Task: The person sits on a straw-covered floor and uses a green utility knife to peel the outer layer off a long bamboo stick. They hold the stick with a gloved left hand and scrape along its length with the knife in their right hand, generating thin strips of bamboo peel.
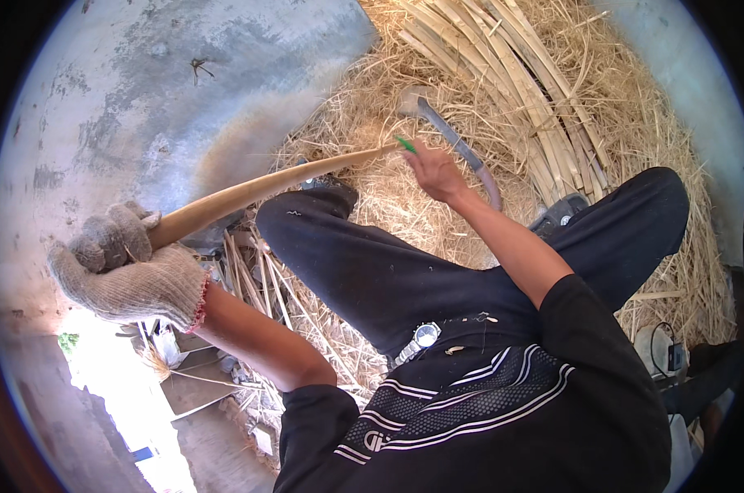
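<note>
My left hand [113,263], in a grey knitted glove with a red cuff edge, is wrapped round the thick end of a long, slightly bent bamboo strip [265,186]. The strip slants up to the right and tapers toward my bare right hand [438,171]. At its thin tip, my right fingers close on a small green thing [405,144]; whether it is a tool or a handle I cannot tell. Just beyond that hand, a long dark blade with a pale handle [462,149] lies on the shavings. A wristwatch with a metal band [425,334] rests on my lap.
Straw-like shavings [438,222] cover the floor. Several long split bamboo strips [520,82] lie bundled at the far right, with thin sticks [261,275] beside my left knee. A grey wall [183,90] rises at the left. Part of another person's dark-clothed leg [700,390] shows at the right edge.
</note>
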Demonstrator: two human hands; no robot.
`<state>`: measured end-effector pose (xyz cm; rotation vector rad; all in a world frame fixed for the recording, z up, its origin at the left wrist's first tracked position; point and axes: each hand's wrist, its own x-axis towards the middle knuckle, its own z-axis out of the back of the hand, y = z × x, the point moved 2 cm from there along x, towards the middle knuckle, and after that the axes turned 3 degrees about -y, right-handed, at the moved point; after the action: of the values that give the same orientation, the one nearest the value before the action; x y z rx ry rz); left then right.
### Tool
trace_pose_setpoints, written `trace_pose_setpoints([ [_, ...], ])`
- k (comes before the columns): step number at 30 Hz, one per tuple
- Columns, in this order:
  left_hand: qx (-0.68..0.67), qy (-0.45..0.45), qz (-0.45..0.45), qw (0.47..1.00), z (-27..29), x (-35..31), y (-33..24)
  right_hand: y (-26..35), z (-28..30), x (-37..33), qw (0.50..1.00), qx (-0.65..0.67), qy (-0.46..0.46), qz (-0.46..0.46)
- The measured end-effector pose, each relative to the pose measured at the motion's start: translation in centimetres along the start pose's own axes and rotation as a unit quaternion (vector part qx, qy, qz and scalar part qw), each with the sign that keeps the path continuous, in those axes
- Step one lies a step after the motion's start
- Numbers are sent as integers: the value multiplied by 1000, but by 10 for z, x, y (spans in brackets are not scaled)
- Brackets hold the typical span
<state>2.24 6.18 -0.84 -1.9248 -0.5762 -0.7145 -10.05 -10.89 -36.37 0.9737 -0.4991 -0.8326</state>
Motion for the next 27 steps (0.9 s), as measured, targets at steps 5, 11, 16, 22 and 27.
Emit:
trace_pose_setpoints([
  [5,-50,62,3,997,-1,4,1,2,-36,0,995,-97,-31,11],
  [11,-36,50,-28,998,6,0,0,2,-37,1,991,-132,0,-30],
  [16,3,126,-66,990,5,-13,-18,5,-34,-3,976,-219,-5,-9],
  [22,-3,64,-58,996,-8,-39,-30,3,-45,20,960,-276,24,-23],
  [27,-39,42,14,998,1,-6,-12,-1,-49,17,977,-211,-30,-10],
])
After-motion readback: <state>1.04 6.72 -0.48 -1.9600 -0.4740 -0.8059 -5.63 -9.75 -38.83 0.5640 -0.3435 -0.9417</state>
